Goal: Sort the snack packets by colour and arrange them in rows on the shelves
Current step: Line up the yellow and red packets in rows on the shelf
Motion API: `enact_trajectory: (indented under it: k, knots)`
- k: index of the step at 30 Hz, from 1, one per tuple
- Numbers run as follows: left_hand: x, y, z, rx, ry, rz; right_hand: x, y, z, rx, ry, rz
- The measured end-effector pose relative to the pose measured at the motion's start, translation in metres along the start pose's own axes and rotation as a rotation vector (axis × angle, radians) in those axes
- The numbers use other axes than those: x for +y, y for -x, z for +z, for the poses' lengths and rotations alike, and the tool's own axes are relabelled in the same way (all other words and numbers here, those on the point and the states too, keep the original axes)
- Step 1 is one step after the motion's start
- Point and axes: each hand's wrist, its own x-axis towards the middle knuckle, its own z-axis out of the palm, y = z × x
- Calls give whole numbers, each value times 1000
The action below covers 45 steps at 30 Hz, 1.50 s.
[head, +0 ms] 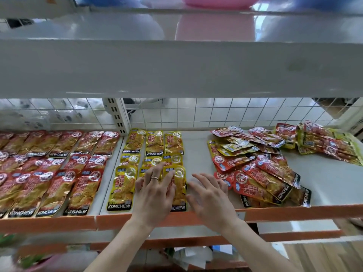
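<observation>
Now my left hand (155, 190) lies flat, fingers straight and spread, on the front yellow packet (179, 191) of the yellow rows (125, 185). It grips nothing and only presses. My right hand (210, 197) hangs open just beside it over a bare strip of shelf (196, 150), fingers splayed and empty, a little blurred. As I judge it, the step is squaring this front row. I should press lightly and slide with flat fingers, lining the bottom edges up with the packet on the far side of my left palm. The foil looks slick and could ride over its neighbour. More stock waits in the mixed pile (255, 169) just past my right fingertips, with yellow ones showing at its far side. Red packets (49, 173) lie in rows well off to the left of my left hand.
</observation>
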Motion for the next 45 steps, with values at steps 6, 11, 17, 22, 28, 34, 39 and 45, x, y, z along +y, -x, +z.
enact_trajectory:
  k: [6,11,17,22,28,34,39,45]
  knots:
    - [2,-1,-2,-185,9,-10,0,2,5,39,89,-20]
    - [4,-1,-4,-173,45,-24,1,4,4,39,116,-52]
    - [5,0,-3,-165,8,-28,1,4,3,23,98,-51]
    - [5,2,-2,-122,1,-27,2,5,3,47,40,-36]
    - [6,6,-4,-9,64,-46,6,11,-10,99,-65,-18]
    - [20,2,-13,24,115,46,18,18,-31,165,-26,56]
    - [39,-11,-16,-28,203,166,22,28,-57,222,27,180]
    - [66,-26,-11,-117,239,312,38,46,-79,304,108,303]
